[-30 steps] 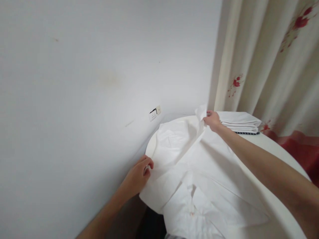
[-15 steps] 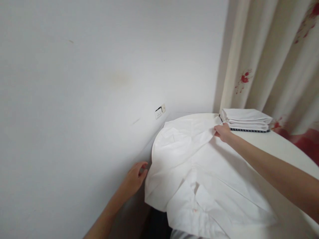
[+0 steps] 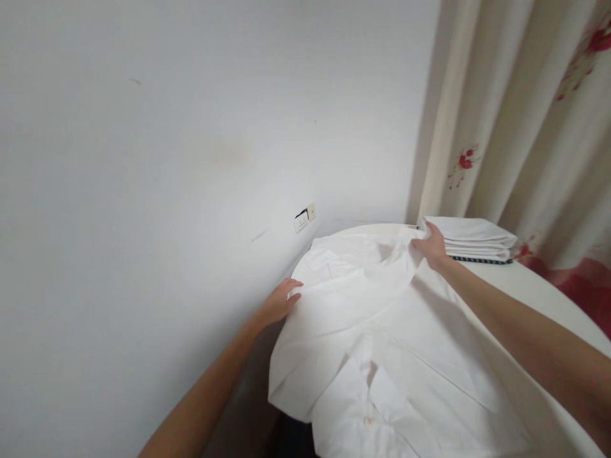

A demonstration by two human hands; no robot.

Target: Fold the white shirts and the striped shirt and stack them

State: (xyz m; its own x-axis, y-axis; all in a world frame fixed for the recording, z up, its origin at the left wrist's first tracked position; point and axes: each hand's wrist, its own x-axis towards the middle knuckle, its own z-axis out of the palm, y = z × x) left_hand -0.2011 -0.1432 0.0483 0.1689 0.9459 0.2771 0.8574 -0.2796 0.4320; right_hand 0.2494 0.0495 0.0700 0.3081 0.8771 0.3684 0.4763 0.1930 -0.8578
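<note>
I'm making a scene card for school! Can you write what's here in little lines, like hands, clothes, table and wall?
Left hand: at the left edge of the white shirt; grip unclear
Right hand: fingers pinching the shirt's far side
Shirt: spread out, wrinkled, collar nearest the person
Table: white, rounded edge
Beyond right hand: folded white stack
Wall: white, with socket
Curtain: cream, red flowers

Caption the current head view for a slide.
Right hand gripping a wrinkled white fabric garment, left hand at its edge, over a round-edged white table near stacked, folded white cloths.
</note>
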